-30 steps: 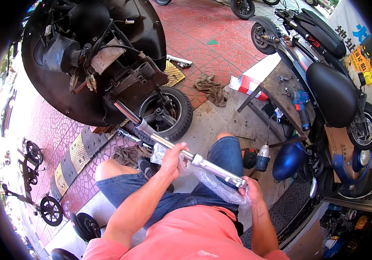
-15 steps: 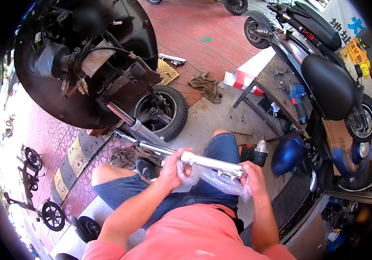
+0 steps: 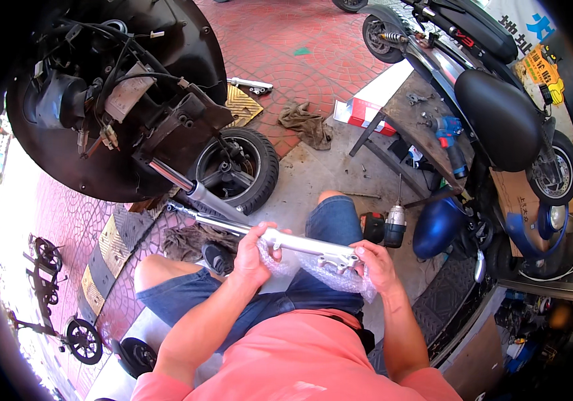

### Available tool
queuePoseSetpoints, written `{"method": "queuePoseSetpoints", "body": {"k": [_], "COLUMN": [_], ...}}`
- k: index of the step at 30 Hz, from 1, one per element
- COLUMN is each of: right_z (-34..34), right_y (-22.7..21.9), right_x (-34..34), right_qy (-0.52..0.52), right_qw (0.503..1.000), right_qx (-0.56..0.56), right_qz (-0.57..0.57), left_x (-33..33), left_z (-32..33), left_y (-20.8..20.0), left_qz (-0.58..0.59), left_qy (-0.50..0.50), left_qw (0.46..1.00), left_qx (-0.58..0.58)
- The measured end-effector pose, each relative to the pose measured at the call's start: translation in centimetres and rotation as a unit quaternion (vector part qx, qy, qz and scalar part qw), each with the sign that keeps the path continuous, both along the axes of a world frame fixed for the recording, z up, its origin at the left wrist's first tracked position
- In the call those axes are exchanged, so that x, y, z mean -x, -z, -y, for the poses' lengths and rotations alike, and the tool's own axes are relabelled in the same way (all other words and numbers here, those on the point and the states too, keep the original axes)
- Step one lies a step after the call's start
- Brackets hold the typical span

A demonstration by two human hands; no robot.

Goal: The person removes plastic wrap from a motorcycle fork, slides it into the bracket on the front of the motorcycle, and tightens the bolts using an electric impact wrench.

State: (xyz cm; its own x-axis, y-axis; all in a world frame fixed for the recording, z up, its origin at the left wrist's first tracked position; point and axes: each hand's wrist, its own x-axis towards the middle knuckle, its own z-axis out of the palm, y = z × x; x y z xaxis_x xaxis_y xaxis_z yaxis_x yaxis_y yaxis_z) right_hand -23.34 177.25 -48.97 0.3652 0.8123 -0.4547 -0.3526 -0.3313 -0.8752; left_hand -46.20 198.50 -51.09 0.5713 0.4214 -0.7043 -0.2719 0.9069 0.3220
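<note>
broad black vehicle shell [image 3: 173, 57] with bared wiring, upper left; blue denim shorts [image 3: 200, 294], below. a black-tyred, spoked wheel [image 3: 232, 175] stands beside the shell. the bright silver metal fork leg [image 3: 306, 246] is held over the lap — long axis aslant, falling gently from upper left to lower right. its slimmer part points up-left, toward the foot of the wheel, where its tip cannot be told from a thin silver rod-like piece [image 3: 179, 209]; the thick, lugged end points right. clear plastic bubble wrap [image 3: 333, 279] hangs under the thick section. left hand [image 3: 252, 257]: fingers curled, clamped round the fork leg's middle. right hand [image 3: 376, 267]: thumb and fingers closed on the lugged end, with wrap against them.
</note>
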Motion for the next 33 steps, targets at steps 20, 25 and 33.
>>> {"method": "queuePoseSetpoints", "body": {"k": [20, 25, 33], "right_z": [2.5, 2.2, 1.4], "right_y": [2.5, 1.8, 1.7], "right_x": [-0.2, -0.3, 0.3], "right_qy": [0.025, 0.045, 0.073], "right_qw": [0.99, 0.995, 0.996], "right_qx": [-0.024, -0.024, -0.041], "right_qz": [0.134, 0.087, 0.024], "left_x": [-1.1, -1.2, -1.0], "left_z": [0.2, 0.2, -0.4], "left_y": [-1.0, -0.5, -1.1], "left_qz": [-0.118, -0.111, -0.116], "left_qy": [0.082, 0.09, 0.067], "left_qw": [0.971, 0.971, 0.98], "left_qx": [-0.193, -0.193, -0.145]}}
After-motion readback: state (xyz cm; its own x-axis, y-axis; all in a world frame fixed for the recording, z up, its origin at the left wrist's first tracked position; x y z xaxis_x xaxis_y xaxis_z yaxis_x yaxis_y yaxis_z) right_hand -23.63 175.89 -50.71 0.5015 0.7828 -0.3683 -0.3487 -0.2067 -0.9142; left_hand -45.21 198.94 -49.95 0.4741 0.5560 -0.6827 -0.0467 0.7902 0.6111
